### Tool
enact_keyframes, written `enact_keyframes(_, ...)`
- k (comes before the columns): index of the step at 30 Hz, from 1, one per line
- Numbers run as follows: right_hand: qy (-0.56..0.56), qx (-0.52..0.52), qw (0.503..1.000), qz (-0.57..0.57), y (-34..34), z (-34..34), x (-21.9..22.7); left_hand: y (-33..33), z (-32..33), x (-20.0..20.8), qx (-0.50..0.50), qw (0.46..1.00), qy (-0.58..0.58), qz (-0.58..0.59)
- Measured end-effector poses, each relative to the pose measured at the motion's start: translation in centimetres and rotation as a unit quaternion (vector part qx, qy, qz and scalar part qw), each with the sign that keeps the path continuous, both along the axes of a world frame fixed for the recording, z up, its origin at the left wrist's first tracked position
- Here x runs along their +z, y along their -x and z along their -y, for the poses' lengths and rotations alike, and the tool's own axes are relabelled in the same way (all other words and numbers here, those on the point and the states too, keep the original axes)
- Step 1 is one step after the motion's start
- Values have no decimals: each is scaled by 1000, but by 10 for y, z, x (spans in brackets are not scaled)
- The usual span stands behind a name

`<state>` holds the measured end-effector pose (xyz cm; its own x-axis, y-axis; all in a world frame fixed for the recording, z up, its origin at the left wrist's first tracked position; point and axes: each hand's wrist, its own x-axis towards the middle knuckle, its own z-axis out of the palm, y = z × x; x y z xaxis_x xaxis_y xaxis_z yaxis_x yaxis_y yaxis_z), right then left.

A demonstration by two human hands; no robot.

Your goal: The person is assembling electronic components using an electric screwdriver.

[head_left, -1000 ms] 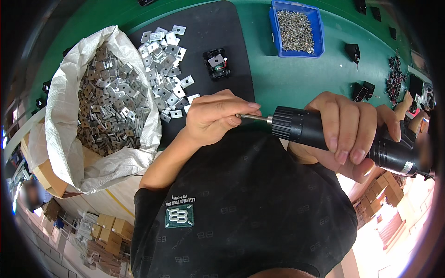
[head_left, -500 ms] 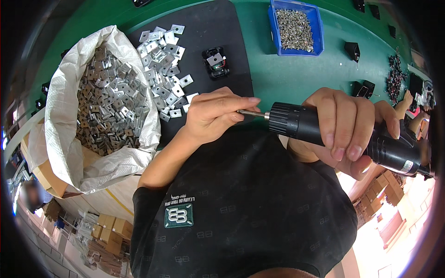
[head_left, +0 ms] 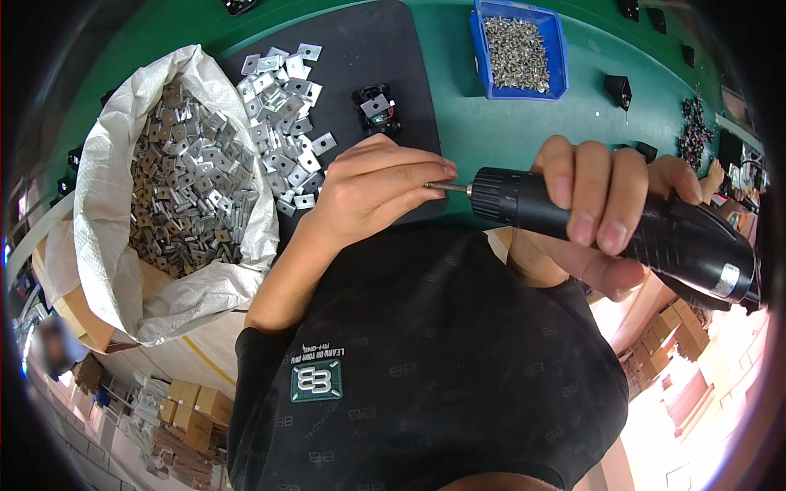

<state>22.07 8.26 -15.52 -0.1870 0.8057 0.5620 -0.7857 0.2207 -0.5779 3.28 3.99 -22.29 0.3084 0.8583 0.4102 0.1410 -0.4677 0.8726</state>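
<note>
My right hand (head_left: 602, 196) is wrapped round a black electric screwdriver (head_left: 532, 200), held level with its bit (head_left: 449, 187) pointing left. At the bit's tip, the fingers of my left hand (head_left: 372, 184) are pinched together. Whatever they hold there is hidden between them. Just beyond my left hand, a small black wheeled part (head_left: 377, 123) with wires lies on the dark mat (head_left: 360, 49). On top of it rests a metal plate (head_left: 375, 105) with a hole.
Left of the mat stands a white woven sack (head_left: 106, 204) full of square metal plates. More loose plates (head_left: 282, 106) are heaped on the mat's left side. A blue bin (head_left: 562, 57) of screws sits on the green table (head_left: 458, 123). Black parts (head_left: 618, 92) lie farther right.
Both hands have shifted slightly; the screwdriver has moved a little, its body tilting down at the right. The left fingers are still at the bit's tip, now covering less of the bit.
</note>
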Motion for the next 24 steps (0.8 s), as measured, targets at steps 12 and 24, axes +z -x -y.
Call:
enact_keyframes(12,45,-38,998,27,10,-8,-22,37,-14,-1,145,937,39,-316)
enact_keyframes(24,10,-148,984,101,45,-14,-53,31,-17,-32,141,944,21,-298)
